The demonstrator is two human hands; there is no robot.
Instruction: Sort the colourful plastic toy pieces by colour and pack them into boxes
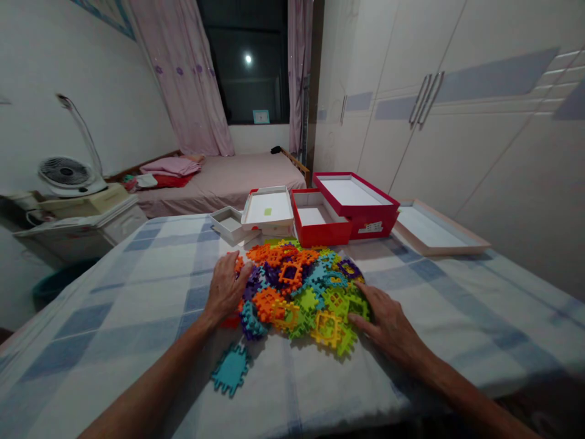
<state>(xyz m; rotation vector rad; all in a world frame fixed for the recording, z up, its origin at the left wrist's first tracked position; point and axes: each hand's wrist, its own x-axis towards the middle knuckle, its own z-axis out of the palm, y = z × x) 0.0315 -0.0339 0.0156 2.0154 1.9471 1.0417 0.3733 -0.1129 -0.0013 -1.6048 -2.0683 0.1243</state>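
A heap of plastic interlocking building pieces (292, 286) in orange, purple, blue, green and yellow lies between my two hands. My left hand (227, 285) rests against the heap's left side, its fingers stretched out and the thumb apart, beside orange and purple pieces. On the opposite side, my right hand (384, 314) touches the green pieces (359, 305) with fingers extended and thumb spread. Neither hand grips a piece. One blue toothed piece (231, 369) lies apart from the heap, near my left forearm. Some fingertips are partly hidden by the pieces.
Behind the heap stand a small grey box (228, 225), a white box (269, 210), a red box (322, 230) and a larger crimson box (377, 225). A shallow pale lid (441, 244) sits farther right. A checked cloth (150, 292) covers the table.
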